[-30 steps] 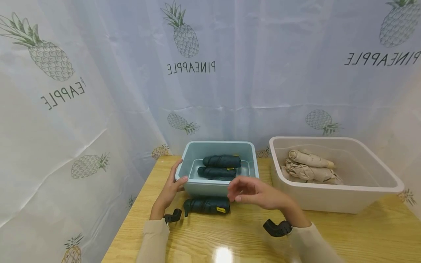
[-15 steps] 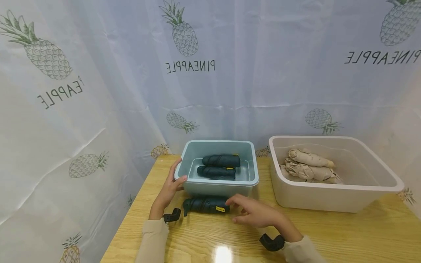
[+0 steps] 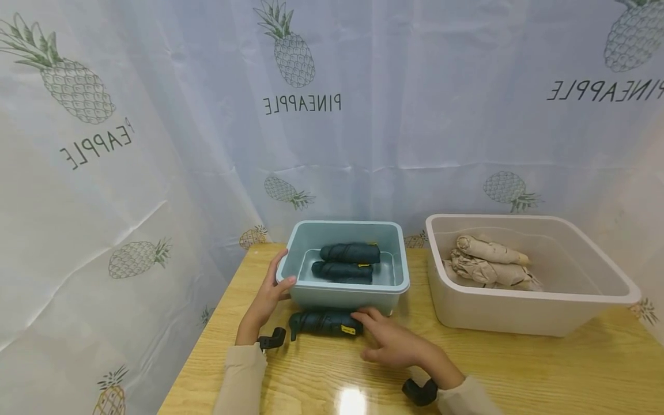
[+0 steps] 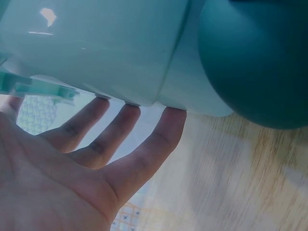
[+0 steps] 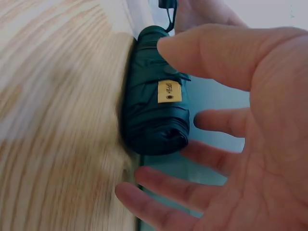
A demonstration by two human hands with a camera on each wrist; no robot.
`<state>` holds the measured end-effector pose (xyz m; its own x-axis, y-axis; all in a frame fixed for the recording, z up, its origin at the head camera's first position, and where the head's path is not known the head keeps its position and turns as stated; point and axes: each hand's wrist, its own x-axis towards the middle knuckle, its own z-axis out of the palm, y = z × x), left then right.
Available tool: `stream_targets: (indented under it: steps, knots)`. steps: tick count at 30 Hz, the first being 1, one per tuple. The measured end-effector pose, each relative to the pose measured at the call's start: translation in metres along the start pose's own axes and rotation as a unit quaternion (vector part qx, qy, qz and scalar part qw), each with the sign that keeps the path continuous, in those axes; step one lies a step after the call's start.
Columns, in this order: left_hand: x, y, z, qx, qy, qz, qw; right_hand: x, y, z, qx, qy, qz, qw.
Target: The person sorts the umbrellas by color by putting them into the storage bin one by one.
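A dark teal folded umbrella (image 3: 324, 324) with a yellow tag lies on the table in front of the light blue bin (image 3: 342, 297). My right hand (image 3: 391, 343) is at its right end, fingertips reaching over its far side. In the right wrist view, the thumb and spread fingers stand around the umbrella (image 5: 156, 115) without closing on it. My left hand (image 3: 270, 294) holds the bin's front left corner, thumb on the rim; its fingertips meet the outer wall in the left wrist view. Inside the bin lie several more dark umbrellas (image 3: 350, 253).
To the right stands a larger off-white bin (image 3: 519, 311) with beige wrapped bundles (image 3: 490, 251) inside. The wooden table (image 3: 311, 374) reaches back to a pineapple-print curtain (image 3: 363, 144), which also hangs along the left side.
My right hand has come down from the bin's front rim to the right end of the umbrella on the table. The left hand has stayed at the bin's corner.
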<state>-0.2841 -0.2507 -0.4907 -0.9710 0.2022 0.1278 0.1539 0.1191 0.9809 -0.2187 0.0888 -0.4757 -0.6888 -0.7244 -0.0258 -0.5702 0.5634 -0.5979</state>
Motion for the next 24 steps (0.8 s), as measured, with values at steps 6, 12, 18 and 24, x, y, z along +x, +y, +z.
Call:
stream_targets:
  steps: [6, 12, 18, 24]
  knots:
    - [0.0, -0.001, 0.0, -0.001, -0.002, -0.001, 1.0, 0.003, -0.007, 0.005, -0.006, 0.009, 0.014, 0.9998]
    - [0.002, -0.002, 0.0, 0.0, -0.002, 0.0, 1.0, 0.007, -0.006, 0.013, -0.017, 0.027, 0.039, 0.9987]
    - [0.001, -0.001, 0.0, -0.001, -0.001, 0.003, 1.0, 0.013, -0.004, 0.02, -0.025, 0.055, 0.027, 0.9978]
    - [0.001, 0.001, 0.0, -0.003, 0.0, 0.002, 1.0, 0.019, -0.003, 0.026, -0.01, 0.088, 0.047, 0.995]
